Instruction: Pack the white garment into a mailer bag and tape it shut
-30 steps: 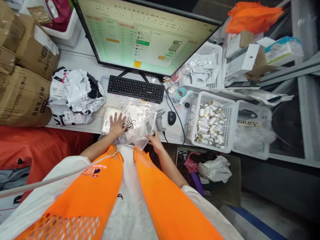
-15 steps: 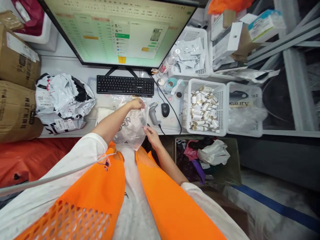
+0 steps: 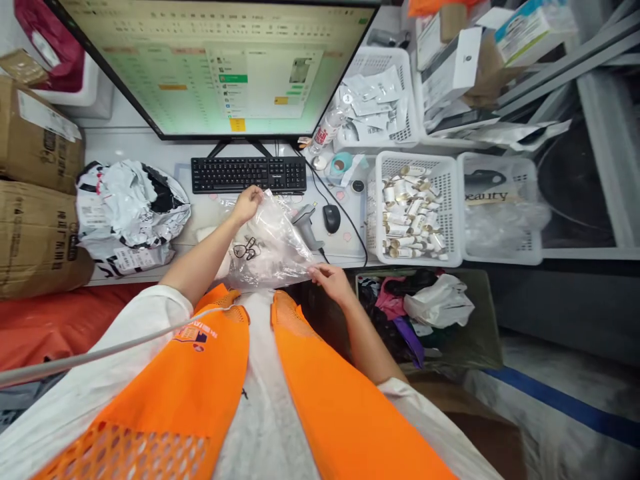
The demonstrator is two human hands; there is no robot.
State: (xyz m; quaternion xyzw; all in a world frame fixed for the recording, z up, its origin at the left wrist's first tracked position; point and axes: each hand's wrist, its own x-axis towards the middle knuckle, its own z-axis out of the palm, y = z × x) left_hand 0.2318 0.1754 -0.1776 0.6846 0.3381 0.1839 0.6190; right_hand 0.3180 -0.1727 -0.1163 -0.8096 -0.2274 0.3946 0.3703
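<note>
A clear plastic bag [image 3: 280, 233] lies at the desk's front edge, stretched between my two hands. My left hand [image 3: 249, 203] pinches its far corner, just below the keyboard [image 3: 250, 175]. At the near right corner, the fingers of my right hand [image 3: 330, 279] are closed on the bag's edge. Beneath or inside the film is something white with a black line drawing [image 3: 245, 249] on it; I cannot tell which. Just right of the bag, partly behind its film, lies a grey barcode scanner [image 3: 308, 230].
A mouse [image 3: 331, 218] sits right of the scanner. Beyond it stands a white basket [image 3: 453, 233] of small rolled pieces. White mailer bags [image 3: 133, 207] and cardboard boxes [image 3: 43, 233] are on the left, a monitor [image 3: 220, 73] at the back. An open bin [image 3: 475, 333] stands below the desk.
My hands have moved apart, the left one leftward and the right one rightward. The bag's edge between them is now drawn out wide, and the black drawing shows more fully.
</note>
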